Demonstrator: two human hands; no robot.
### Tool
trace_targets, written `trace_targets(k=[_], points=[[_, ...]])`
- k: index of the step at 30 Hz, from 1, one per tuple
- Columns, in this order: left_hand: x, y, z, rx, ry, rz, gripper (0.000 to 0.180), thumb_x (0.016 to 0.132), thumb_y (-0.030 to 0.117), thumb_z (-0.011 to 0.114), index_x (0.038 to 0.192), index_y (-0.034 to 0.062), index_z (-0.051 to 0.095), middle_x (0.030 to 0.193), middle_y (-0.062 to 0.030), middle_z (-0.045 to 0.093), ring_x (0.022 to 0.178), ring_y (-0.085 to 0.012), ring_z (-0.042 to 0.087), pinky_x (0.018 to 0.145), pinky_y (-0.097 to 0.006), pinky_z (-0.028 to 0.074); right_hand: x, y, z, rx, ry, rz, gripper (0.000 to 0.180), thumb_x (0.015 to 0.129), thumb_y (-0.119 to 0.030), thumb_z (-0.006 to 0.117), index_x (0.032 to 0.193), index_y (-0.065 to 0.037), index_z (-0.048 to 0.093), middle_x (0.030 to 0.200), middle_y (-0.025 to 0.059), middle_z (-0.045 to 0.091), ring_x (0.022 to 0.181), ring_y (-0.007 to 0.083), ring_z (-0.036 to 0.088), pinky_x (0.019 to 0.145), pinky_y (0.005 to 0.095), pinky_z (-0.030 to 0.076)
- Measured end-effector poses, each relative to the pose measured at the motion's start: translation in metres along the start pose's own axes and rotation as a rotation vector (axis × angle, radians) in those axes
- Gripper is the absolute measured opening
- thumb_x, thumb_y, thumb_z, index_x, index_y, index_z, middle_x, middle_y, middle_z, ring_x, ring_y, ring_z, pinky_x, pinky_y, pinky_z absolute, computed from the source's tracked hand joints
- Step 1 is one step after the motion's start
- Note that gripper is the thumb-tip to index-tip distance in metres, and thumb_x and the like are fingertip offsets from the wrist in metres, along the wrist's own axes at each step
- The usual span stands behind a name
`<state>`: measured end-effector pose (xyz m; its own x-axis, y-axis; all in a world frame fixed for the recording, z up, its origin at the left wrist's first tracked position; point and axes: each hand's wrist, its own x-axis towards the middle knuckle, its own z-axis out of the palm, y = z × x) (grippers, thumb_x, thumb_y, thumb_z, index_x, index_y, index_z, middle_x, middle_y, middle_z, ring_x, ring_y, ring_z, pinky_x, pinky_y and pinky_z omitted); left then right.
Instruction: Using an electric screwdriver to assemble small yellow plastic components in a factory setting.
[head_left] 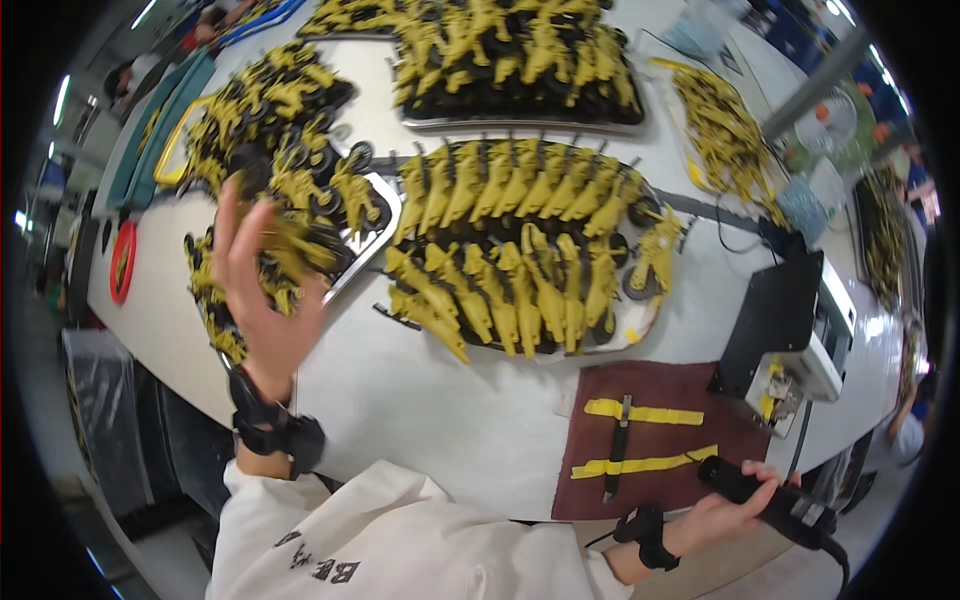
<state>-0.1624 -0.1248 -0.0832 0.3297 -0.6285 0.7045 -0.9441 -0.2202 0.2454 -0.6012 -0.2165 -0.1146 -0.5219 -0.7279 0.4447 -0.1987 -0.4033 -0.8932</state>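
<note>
My left hand (265, 310) is raised at the left, smeared by motion. Between its thumb and fingers shows a blurred yellow and black toy motorcycle (305, 250), which it seems to grip. Behind it lies a heap of similar yellow toy motorcycles (265, 110) with black wheels. My right hand (745, 505) is wrapped round a black corded electric screwdriver (800, 515), at the lower right. Beside that hand is a dark red mat (640, 385), with yellow strips (645, 463) and a dark narrow bar (620, 450) across them.
In the middle, toy motorcycles stand in two rows on a white-rimmed tray (650, 325). A heaped dark tray (520, 124) stands beyond. A black and white machine (785, 335) is at the right, near a yellow tray (690, 165) of yellow parts. A red dish (123, 262) lies far left.
</note>
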Motion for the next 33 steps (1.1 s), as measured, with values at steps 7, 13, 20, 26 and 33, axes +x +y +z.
trace_targets(k=[7, 13, 20, 26, 33], points=[[0.012, 0.017, -0.029, 0.051, -0.095, 0.106, 0.083, 0.075, 0.040, 0.070, 0.140, 0.0021, 0.032, 0.147, -0.0233, 0.022, 0.138, -0.0377, 0.017, 0.110, -0.047, 0.014, -0.003, -0.018, 0.018, 0.034, -0.123, -0.032, 0.050, 0.084, -0.020, 0.056, 0.119, 0.006, 0.031, 0.076, 0.0083, 0.049, 0.065, 0.0166, 0.050, 0.066, 0.0323, 0.046], [0.036, 0.162, 0.072, -0.328, -0.728, 0.597, 0.087, 0.060, 0.039, 0.078, 0.134, 0.0113, 0.040, 0.140, -0.0229, 0.032, 0.131, -0.0431, 0.027, 0.102, -0.063, 0.020, -0.002, -0.023, 0.020, 0.035, -0.107, 0.039, 0.048, 0.082, -0.014, 0.054, 0.120, 0.005, 0.032, 0.074, 0.0086, 0.051, 0.063, 0.0160, 0.052, 0.066, 0.0310, 0.045], [0.030, 0.184, 0.125, 0.103, -0.929, 0.649, 0.067, 0.054, 0.022, 0.067, 0.117, 0.0027, 0.052, 0.108, -0.0189, 0.049, 0.103, -0.0354, 0.047, 0.093, -0.046, 0.032, -0.001, -0.041, -0.036, 0.143, 0.057, 0.018, 0.051, 0.081, -0.022, 0.058, 0.118, 0.005, 0.035, 0.070, 0.0068, 0.050, 0.051, 0.0148, 0.046, 0.053, 0.0283, 0.043], [0.035, 0.182, 0.119, -0.161, -0.811, 0.581, 0.055, 0.055, 0.017, 0.067, 0.107, 0.0062, 0.055, 0.098, -0.0162, 0.052, 0.099, -0.0320, 0.048, 0.085, -0.040, 0.033, 0.017, -0.041, -0.033, 0.220, 0.096, -0.063, 0.053, 0.082, -0.025, 0.059, 0.122, 0.001, 0.035, 0.071, 0.0073, 0.050, 0.053, 0.0163, 0.047, 0.054, 0.0316, 0.043], [-0.006, 0.232, 0.015, -0.792, -0.675, 0.542, 0.074, 0.052, 0.018, 0.073, 0.123, 0.0125, 0.053, 0.122, -0.0151, 0.047, 0.106, -0.0328, 0.047, 0.086, -0.041, 0.033, 0.089, -0.055, 0.004, 0.370, -0.034, -0.258, 0.057, 0.085, -0.021, 0.058, 0.127, 0.004, 0.030, 0.069, 0.0070, 0.051, 0.053, 0.0153, 0.049, 0.057, 0.0303, 0.045]])
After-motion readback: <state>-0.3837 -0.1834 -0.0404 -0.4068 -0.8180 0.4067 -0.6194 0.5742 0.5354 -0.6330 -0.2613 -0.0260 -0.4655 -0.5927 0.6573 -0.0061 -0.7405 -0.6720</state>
